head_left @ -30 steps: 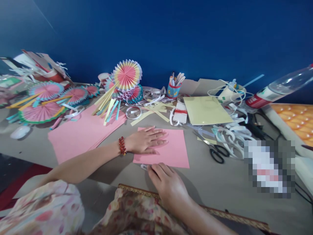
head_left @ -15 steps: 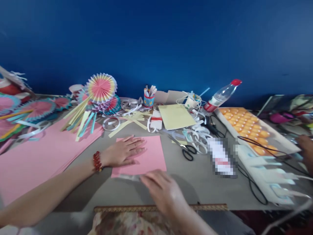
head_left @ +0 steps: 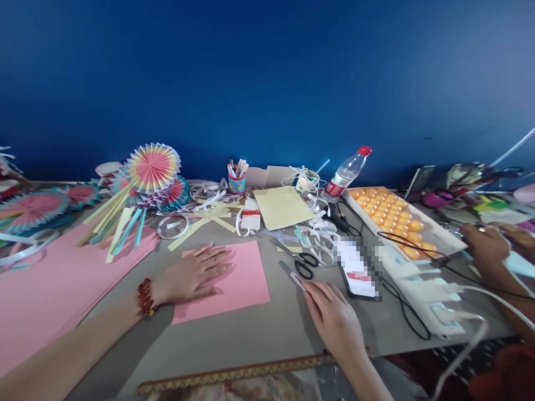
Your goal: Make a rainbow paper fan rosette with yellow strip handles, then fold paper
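My left hand [head_left: 193, 274] lies flat and open on a small pink paper sheet [head_left: 242, 278], with a red bead bracelet [head_left: 145, 296] on its wrist. My right hand [head_left: 334, 318] rests on the grey table [head_left: 251, 334] to the right of the sheet. Its fingers are closed on a slim grey tool [head_left: 291, 274] whose tip points toward the black-handled scissors [head_left: 301, 262]. A phone [head_left: 358, 275] lies just right of that hand.
A pink paper stack [head_left: 50, 278] lies at the left, with folded paper fans [head_left: 152, 167] behind it. Beyond are a yellow sheet [head_left: 282, 206], a pen cup [head_left: 237, 181], a water bottle [head_left: 346, 172], an orange tray [head_left: 388, 214] and a power strip [head_left: 422, 284]. Another person's hand [head_left: 487, 245] is at the right.
My right hand has moved right, from the pink sheet's near edge to beside the scissors and phone, taking the slim tool along. The left hand stays flat on the sheet. The view swung right.
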### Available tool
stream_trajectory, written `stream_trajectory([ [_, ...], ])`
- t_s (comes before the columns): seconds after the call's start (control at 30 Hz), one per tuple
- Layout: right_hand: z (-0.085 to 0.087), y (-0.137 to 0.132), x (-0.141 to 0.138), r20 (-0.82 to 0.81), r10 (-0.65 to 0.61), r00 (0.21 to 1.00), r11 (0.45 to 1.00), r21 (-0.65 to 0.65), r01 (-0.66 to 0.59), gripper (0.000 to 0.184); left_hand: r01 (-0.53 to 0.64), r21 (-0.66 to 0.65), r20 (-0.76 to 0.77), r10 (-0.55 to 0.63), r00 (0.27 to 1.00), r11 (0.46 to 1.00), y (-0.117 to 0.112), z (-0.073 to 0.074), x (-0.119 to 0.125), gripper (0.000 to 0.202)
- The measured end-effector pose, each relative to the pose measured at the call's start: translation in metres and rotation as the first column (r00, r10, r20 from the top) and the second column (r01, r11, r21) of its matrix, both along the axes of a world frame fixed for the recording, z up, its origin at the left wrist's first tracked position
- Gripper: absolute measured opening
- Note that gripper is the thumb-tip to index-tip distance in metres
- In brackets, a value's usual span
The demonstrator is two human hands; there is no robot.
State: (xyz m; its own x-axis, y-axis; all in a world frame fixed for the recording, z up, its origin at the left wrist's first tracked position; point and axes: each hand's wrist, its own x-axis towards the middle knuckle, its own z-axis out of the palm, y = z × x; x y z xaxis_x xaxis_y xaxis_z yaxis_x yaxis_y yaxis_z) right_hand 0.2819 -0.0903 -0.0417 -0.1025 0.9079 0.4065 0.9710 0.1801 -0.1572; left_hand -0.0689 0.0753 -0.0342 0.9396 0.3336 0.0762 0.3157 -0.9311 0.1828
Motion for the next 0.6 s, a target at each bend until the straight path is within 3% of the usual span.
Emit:
stream_trajectory([
  [0.13,0.004,0.006,0.008,-0.005,-0.030,1.000,0.998,0.054,0.030,0.029,0.000,0.021,-0.051,0.001,0.999,1.000,0.000,0.001,0.000,0.061],
  [0.37,0.009,0.021,0.027,0.012,-0.077,0.997,0.993,0.094,0.076,0.030,0.006,0.032,0.014,-0.006,1.000,0.999,0.001,-0.002,-0.001,0.062],
  [0.6,0.006,0.057,0.042,0.093,-0.097,0.991,0.989,0.124,0.085,0.031,0.020,0.052,0.023,-0.022,1.000,0.998,0.001,-0.001,-0.001,0.064],
])
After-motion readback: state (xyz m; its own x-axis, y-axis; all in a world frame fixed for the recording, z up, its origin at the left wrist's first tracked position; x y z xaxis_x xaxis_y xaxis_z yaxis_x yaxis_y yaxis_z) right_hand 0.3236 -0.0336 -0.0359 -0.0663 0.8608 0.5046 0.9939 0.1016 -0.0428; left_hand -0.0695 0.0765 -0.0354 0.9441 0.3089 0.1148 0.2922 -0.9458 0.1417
